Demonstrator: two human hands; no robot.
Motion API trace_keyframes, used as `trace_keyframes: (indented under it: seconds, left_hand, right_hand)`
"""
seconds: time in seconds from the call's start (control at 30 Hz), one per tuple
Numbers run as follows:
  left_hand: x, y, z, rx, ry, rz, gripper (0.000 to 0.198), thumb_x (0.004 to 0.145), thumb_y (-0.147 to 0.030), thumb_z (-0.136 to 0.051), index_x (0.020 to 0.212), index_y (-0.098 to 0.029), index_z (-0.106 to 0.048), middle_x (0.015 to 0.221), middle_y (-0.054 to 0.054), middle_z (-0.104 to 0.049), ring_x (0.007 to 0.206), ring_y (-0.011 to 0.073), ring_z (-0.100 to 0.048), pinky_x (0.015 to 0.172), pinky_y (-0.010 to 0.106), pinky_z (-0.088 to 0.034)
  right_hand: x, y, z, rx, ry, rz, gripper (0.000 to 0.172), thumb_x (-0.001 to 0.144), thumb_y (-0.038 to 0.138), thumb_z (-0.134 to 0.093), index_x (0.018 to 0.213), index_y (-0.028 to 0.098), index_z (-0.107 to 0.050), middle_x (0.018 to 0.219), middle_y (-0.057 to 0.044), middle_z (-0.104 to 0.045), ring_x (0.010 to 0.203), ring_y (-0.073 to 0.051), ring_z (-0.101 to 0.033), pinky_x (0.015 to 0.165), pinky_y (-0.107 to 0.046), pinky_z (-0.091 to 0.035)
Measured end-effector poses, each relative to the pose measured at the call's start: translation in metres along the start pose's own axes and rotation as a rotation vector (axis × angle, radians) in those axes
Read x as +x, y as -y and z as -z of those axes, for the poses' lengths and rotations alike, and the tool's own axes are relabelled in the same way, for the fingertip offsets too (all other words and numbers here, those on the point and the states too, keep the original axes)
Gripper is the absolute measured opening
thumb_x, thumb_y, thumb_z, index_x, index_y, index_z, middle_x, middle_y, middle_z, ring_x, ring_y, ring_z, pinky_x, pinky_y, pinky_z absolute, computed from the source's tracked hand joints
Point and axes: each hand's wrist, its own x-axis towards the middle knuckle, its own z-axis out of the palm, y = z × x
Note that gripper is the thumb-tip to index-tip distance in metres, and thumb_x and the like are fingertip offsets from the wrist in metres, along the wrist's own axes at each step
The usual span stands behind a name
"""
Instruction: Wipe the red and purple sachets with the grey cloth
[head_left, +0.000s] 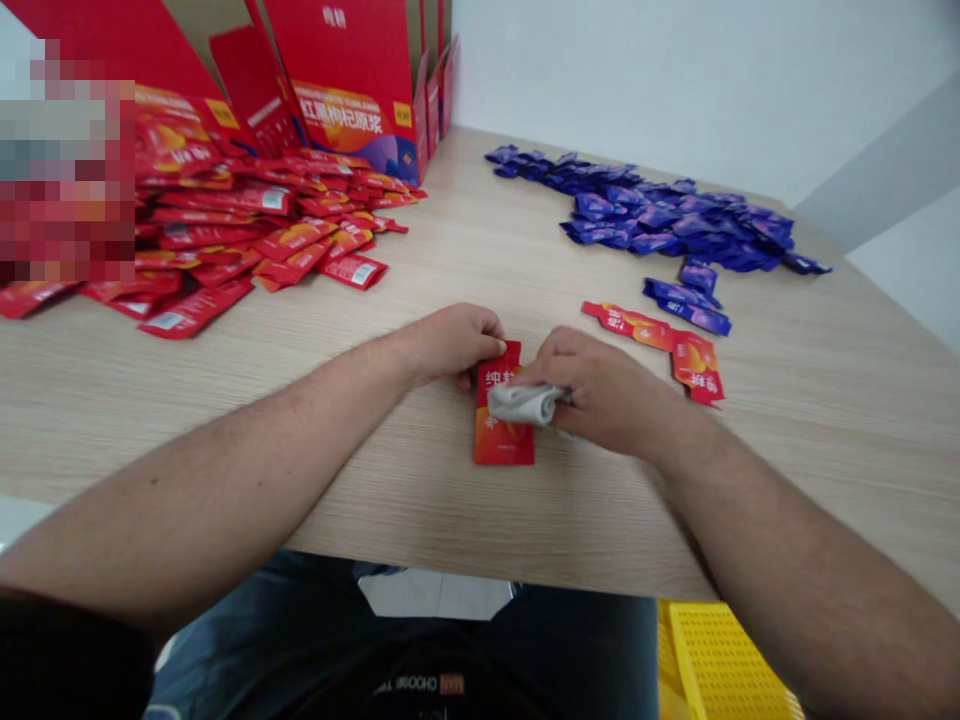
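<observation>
A red sachet (504,445) with a yellow-orange lower part lies flat on the light wood table (840,440), directly in front of me. My left hand (454,345) sits at its upper left edge, with the fingers gripping that corner. My right hand (600,390) comes in from the right, closed on a crumpled grey cloth (521,403). The cloth presses across the sachet's upper middle and hides part of its printing.
A large heap of red sachets (225,225) spreads over the far left of the table, before red printed cartons (352,90). A heap of purple sachets (660,220) lies at the far right. Several red sachets (660,345) lie nearer. A yellow plastic crate (720,665) stands below the table edge.
</observation>
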Motion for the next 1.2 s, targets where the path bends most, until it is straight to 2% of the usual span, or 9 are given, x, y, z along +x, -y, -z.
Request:
trace_keyframes:
  seconds: [0.1,0.3,0.37,0.5,0.63,0.73,0.87,1.03,1.2]
  left_hand:
    - [0.0,0.0,0.0,0.043,0.006,-0.005,0.009,0.083,-0.01,-0.057,0.083,-0.018,-0.063,0.06,-0.002,-0.061,0.046,0.0108,-0.055,0.045,0.021,-0.043]
    - [0.004,0.005,0.0,0.077,-0.019,-0.016,0.003,0.083,-0.016,-0.06,0.083,-0.018,-0.062,0.057,-0.004,-0.058,0.042,0.011,-0.054,0.044,0.022,-0.042]
    - [0.004,0.005,0.0,0.028,-0.019,-0.007,0.005,0.084,-0.015,-0.058,0.083,-0.018,-0.061,0.057,-0.004,-0.058,0.043,0.0111,-0.054,0.045,0.022,-0.044]
    - [0.001,0.002,0.001,-0.098,-0.027,0.024,0.011,0.084,-0.011,-0.057,0.091,-0.019,-0.059,0.061,-0.004,-0.06,0.048,0.0107,-0.057,0.048,0.021,-0.046]
    - [-0.003,-0.003,0.003,-0.104,-0.011,0.007,0.032,0.079,-0.007,-0.057,0.108,-0.022,-0.057,0.056,-0.008,-0.056,0.04,0.0091,-0.048,0.041,0.018,-0.038]
    - [-0.004,-0.003,0.005,-0.127,0.036,-0.004,0.028,0.077,-0.006,-0.053,0.1,-0.021,-0.061,0.052,-0.008,-0.053,0.037,0.0089,-0.045,0.037,0.018,-0.033]
    - [-0.003,0.001,0.009,-0.213,0.108,0.027,0.02,0.075,-0.008,-0.054,0.087,-0.017,-0.067,0.063,0.0,-0.067,0.049,0.0112,-0.06,0.043,0.02,-0.043]
    - [-0.003,0.003,0.012,-0.271,0.216,0.075,0.037,0.069,-0.005,-0.064,0.104,-0.015,-0.073,0.088,0.007,-0.078,0.078,0.016,-0.074,0.057,0.02,-0.053]
    - [0.0,0.003,0.008,-0.09,0.116,-0.049,0.028,0.083,-0.011,-0.061,0.108,-0.016,-0.073,0.085,0.004,-0.075,0.074,0.0133,-0.072,0.057,0.02,-0.051]
  right_hand:
    - [0.006,-0.011,-0.012,-0.123,-0.289,-0.099,0.024,0.088,0.019,-0.071,0.11,0.022,-0.079,0.094,-0.008,-0.063,0.091,-0.022,-0.059,0.079,-0.034,-0.051]
    - [-0.001,0.005,-0.011,0.046,0.058,0.112,0.035,0.076,0.007,-0.074,0.107,0.024,-0.078,0.101,-0.004,-0.065,0.086,-0.017,-0.061,0.074,-0.028,-0.05]
    - [-0.004,0.008,-0.004,0.142,0.103,0.14,0.035,0.078,0.007,-0.074,0.108,0.024,-0.077,0.103,-0.004,-0.066,0.088,-0.016,-0.063,0.075,-0.027,-0.051]
    - [-0.003,-0.005,0.003,0.162,-0.118,0.079,0.027,0.082,0.014,-0.072,0.107,0.023,-0.078,0.095,-0.005,-0.066,0.085,-0.017,-0.063,0.075,-0.029,-0.051]
    - [0.001,-0.024,0.004,0.104,-0.284,-0.06,0.018,0.083,0.026,-0.075,0.101,0.023,-0.079,0.084,-0.003,-0.068,0.079,-0.018,-0.062,0.072,-0.03,-0.049]
    - [0.001,-0.032,0.004,0.108,-0.355,-0.172,0.021,0.08,0.03,-0.078,0.1,0.024,-0.079,0.085,-0.003,-0.069,0.075,-0.017,-0.061,0.07,-0.03,-0.049]
    - [0.001,-0.033,0.004,0.108,-0.373,-0.245,0.022,0.079,0.03,-0.078,0.099,0.024,-0.08,0.087,-0.003,-0.07,0.075,-0.018,-0.062,0.07,-0.031,-0.05]
    - [0.002,-0.034,0.004,0.109,-0.344,-0.286,0.024,0.077,0.034,-0.079,0.099,0.025,-0.081,0.087,-0.002,-0.07,0.07,-0.016,-0.061,0.067,-0.03,-0.048]
    - [0.003,-0.036,0.004,0.103,-0.32,-0.326,0.024,0.076,0.036,-0.078,0.098,0.025,-0.082,0.085,-0.002,-0.07,0.071,-0.017,-0.061,0.068,-0.03,-0.048]
